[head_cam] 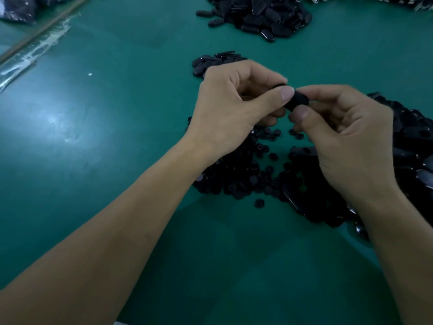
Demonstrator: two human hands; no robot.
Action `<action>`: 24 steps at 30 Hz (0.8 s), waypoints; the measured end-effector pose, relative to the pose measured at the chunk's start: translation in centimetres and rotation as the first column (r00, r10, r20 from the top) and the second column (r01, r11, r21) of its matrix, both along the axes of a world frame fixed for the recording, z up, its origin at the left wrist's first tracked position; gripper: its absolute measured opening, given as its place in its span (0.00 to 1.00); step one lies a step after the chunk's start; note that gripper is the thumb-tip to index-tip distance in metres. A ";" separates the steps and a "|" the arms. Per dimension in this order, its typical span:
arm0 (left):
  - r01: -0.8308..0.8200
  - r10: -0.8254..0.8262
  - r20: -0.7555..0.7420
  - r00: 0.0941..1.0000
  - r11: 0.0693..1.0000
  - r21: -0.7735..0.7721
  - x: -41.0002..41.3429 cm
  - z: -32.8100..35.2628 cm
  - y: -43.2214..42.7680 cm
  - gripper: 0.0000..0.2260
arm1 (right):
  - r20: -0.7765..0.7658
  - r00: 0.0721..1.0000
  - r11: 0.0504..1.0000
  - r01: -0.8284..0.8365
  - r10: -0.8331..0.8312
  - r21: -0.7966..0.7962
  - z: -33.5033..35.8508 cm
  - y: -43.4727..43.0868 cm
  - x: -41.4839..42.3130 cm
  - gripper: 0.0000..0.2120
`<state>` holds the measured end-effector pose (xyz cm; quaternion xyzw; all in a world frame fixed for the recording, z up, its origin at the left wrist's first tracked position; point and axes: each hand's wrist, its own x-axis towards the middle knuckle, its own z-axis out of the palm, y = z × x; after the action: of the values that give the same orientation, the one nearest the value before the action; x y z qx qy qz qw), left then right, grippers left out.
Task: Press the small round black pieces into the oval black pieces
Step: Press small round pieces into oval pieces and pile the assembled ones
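Left hand [234, 99] and right hand [346, 137] met above smooth green mat [93, 137], both pinching one matte black oval piece [298, 100] between thumbs and curled fingers. Small flat round pieces [246, 174] lay heaped on mat beneath hands. Glossy ovals lay piled in far heap [264, 17] and right heap [412, 141]. Crinkled clear plastic [35, 50] lay far left.

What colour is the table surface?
The flat table surface is teal green; the head view shows it.
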<state>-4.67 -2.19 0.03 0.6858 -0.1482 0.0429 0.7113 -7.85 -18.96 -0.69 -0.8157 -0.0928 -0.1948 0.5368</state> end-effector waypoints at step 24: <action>-0.236 0.239 -0.046 0.970 0.970 0.050 0.7 -0.6 0.0 0.06 | -0.105 0.989 0.762 -0.145 0.101 -0.631 -1.2 0.0 -0.7 0.07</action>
<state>-3.93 -2.14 -0.62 0.7149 -0.0474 0.1066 0.6895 -8.50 -18.92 -1.89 -0.9472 -0.1891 -0.0895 0.2429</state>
